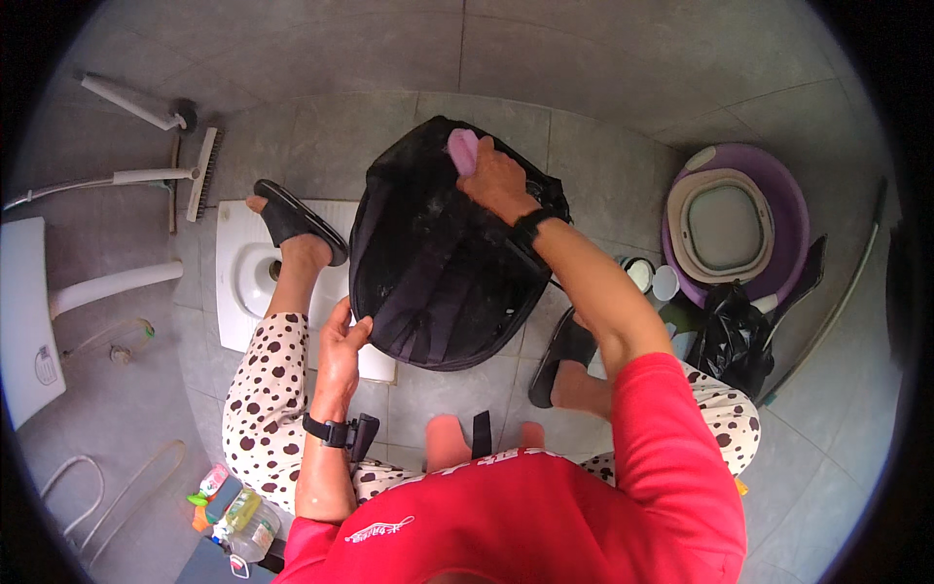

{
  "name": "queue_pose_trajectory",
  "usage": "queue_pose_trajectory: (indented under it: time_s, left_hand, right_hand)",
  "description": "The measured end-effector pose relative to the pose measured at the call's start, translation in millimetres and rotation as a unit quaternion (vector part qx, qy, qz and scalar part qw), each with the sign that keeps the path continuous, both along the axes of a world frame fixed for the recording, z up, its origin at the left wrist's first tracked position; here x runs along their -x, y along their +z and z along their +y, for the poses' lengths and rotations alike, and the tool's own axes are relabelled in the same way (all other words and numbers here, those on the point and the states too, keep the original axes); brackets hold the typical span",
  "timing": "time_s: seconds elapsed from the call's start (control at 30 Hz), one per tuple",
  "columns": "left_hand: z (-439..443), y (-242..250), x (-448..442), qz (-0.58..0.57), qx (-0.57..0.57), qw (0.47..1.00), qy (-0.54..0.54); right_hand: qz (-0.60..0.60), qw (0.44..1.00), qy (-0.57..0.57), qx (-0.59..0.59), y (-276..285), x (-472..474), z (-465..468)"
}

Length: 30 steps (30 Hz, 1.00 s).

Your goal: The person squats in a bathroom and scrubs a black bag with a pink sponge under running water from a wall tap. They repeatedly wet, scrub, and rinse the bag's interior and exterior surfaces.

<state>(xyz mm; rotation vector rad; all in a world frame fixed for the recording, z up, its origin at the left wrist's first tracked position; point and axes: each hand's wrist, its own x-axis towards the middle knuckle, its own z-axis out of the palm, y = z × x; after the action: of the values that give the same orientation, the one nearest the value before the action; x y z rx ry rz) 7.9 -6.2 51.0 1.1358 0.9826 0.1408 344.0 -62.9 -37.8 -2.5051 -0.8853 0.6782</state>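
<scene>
A black fabric backpack point(445, 255) with shoulder straps is in front of me, over the tiled floor and the right edge of the squat toilet. White suds-like patches show on its dark fabric. My right hand point(500, 179) is on the upper part of the bag and grips a pink cloth or brush, whose exact kind I cannot tell point(463, 151). With thumb and fingers, my left hand point(343, 332) pinches the bag's lower left edge. Each wrist wears a black band.
A white squat toilet point(244, 281) lies left, with a floor brush point(204, 175) beyond it. At right stand a purple tub point(792, 212) holding a collapsible basin point(682, 226), a white cup point(665, 283) and a black plastic bag point(733, 336). Bottles point(255, 529) stand lower left.
</scene>
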Motion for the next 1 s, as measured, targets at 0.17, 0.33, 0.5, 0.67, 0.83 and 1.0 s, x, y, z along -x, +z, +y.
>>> queue_pose_trajectory:
  time_s: [0.17, 0.33, 0.5, 0.67, 0.83, 1.0]
  left_hand:
    - [4, -16, 7, -0.001, 0.01, 1.0, 0.022]
    - [-5, -33, 15, 0.028, -0.011, 0.999, 0.038]
    - [-9, -35, 15, 0.024, -0.011, 1.0, 0.013]
    - [-9, -30, 14, 0.041, -0.003, 0.999, -0.013]
    - [-8, -32, 13, 0.042, -0.036, 0.998, 0.007]
    - [-11, -34, 16, 0.05, -0.048, 0.998, 0.008]
  right_hand:
    - [0.064, 0.996, 0.052, 0.024, -23, 36, 20]
    - [0.108, 0.973, 0.183, 0.088, -4, 51, 11]
    - [-0.058, 0.986, 0.157, 0.026, -13, -17, 16]
    - [-0.04, 0.986, 0.121, 0.105, -44, -27, -8]
    - [0.011, 0.954, 0.21, 0.213, -18, -52, -22]
    - [-0.002, 0.995, 0.103, 0.014, -31, -43, 22]
